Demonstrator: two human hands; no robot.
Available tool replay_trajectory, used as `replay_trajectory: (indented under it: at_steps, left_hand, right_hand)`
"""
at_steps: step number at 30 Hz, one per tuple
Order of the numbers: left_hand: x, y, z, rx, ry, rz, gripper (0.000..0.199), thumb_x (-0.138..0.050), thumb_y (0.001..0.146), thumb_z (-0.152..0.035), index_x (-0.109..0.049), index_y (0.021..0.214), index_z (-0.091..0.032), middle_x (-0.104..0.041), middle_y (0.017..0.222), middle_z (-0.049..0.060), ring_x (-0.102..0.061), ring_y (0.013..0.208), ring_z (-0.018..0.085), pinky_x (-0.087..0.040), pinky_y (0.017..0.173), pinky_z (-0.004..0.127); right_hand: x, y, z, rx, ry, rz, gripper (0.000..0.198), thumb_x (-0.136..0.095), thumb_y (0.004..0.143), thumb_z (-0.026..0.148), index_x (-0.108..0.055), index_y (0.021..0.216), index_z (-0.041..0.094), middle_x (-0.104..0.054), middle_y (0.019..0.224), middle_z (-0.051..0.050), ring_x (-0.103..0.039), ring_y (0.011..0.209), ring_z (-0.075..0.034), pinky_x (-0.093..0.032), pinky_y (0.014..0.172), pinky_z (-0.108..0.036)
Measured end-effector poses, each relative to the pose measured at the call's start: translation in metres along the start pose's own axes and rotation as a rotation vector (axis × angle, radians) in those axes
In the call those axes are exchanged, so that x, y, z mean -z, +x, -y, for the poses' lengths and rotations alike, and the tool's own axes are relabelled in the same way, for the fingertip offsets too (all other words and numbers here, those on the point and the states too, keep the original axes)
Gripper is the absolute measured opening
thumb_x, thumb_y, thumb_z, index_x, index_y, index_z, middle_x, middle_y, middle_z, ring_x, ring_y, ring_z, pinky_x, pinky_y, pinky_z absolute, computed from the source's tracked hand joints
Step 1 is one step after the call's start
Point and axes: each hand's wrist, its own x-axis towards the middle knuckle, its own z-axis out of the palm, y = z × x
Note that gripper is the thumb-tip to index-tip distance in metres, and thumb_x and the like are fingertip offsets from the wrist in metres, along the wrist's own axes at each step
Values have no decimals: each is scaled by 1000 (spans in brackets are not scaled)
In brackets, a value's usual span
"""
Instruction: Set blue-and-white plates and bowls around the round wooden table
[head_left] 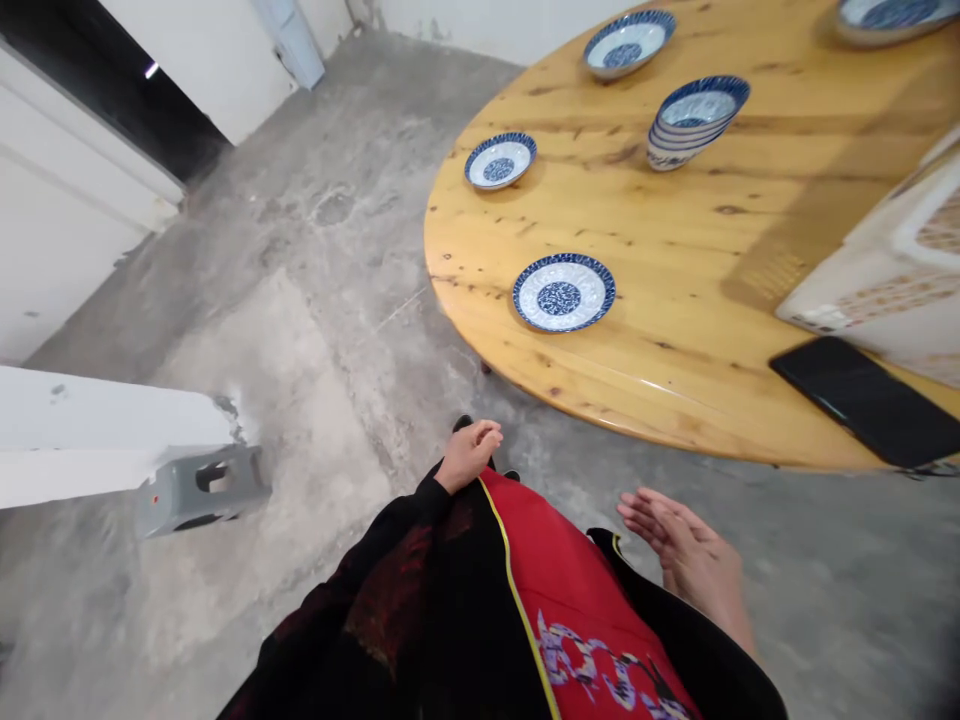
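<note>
- Head view: both hands hang empty over the grey concrete floor point(315, 330), below the edge of the round pale wooden table point(720, 300).
- The left hand point(469, 453) is loosely curled, fingers folded in, gripping nothing, its dark sleeve running down to a red apron with yellow piping point(570, 590).
- The right hand point(686, 555) is flat and open, fingers stretched and spread, holding nothing.
- Count the crockery: three shallow blue-and-white patterned plates lie singly, the nearest plate point(564, 291), a smaller one point(500, 160) further left, and a far one point(628, 42).
- One stack of blue-rimmed bowls point(694, 120) leans tilted mid-table; another dish point(892, 15) is cut off at the top edge.
- The nearest plate sits close to the table rim, above and between the two hands, well apart from both.
- One black phone point(866, 400) lies flat near the rim, right of the plate, beside a white perforated crate point(892, 270).
- One grey plastic stool point(201, 488) lies tipped on the floor to the left.
</note>
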Motion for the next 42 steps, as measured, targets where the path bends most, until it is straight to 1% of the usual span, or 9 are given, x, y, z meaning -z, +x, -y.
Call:
replay_trajectory:
  at_steps: [4,8,16,23,27,30,34,38,42]
  left_hand:
    - [4,9,-2,-142,141,14,25,-52,94,-34,-70,102,-19,-73,91,3,-66,83,17,-51,80,27]
    - [30,17,8,-149,146,-21,30,-51,94,-39,-70,105,-19,-73,89,3,-67,80,18,-51,76,28]
    - [128,73,21,-65,20,-43,33,-50,93,-44,-68,108,-21,-77,101,5,-73,91,21,-56,86,32]
    - [242,168,10,-155,58,-7,35,-51,94,-47,-69,107,-20,-77,102,8,-72,95,24,-57,90,37]
    - [280,227,-11,-251,137,72,33,-50,95,-44,-70,106,-20,-77,101,8,-72,94,25,-55,90,38]
    - [288,266,-34,-346,167,158,31,-50,97,-42,-69,107,-20,-76,101,8,-72,95,25,-55,89,37]
    - [279,305,-61,-424,117,235,32,-50,98,-41,-69,112,-20,-76,106,10,-72,99,24,-56,91,36]
    - [265,328,-81,-465,96,274,33,-51,98,-43,-69,111,-19,-76,108,11,-73,101,24,-56,92,35]
    - [256,347,-106,-473,130,290,33,-52,95,-43,-70,108,-19,-77,100,10,-74,93,24,-57,87,34]
  right_hand:
    - [4,5,-7,11,-11,-60,56,-93,55,59,-76,90,19,-78,87,-10,-75,76,-22,-62,67,-27]
    - [-33,18,-1,-43,-13,-29,61,-95,48,61,-76,87,19,-78,86,-10,-75,75,-22,-62,67,-27]
    - [-189,32,41,26,-72,112,68,-93,46,70,-78,86,18,-77,85,-11,-72,73,-22,-59,69,-31]
    - [-328,38,45,-9,-36,85,72,-91,41,74,-76,84,18,-76,84,-12,-70,72,-23,-55,69,-34]
    - [-379,37,34,-33,6,40,70,-88,48,75,-76,88,19,-77,89,-12,-70,75,-22,-54,71,-34]
    - [-398,37,29,-50,13,-9,74,-86,47,78,-75,88,18,-77,87,-12,-70,75,-22,-54,72,-34]
    - [-408,44,38,-55,23,-56,78,-86,43,80,-74,87,17,-77,86,-12,-70,73,-22,-53,71,-34]
    - [-415,57,58,4,52,-71,75,-85,44,79,-72,85,17,-76,83,-11,-69,71,-21,-52,70,-33]
    - [-415,77,87,98,66,-10,64,-82,56,72,-72,86,17,-75,82,-10,-69,71,-21,-52,70,-33]
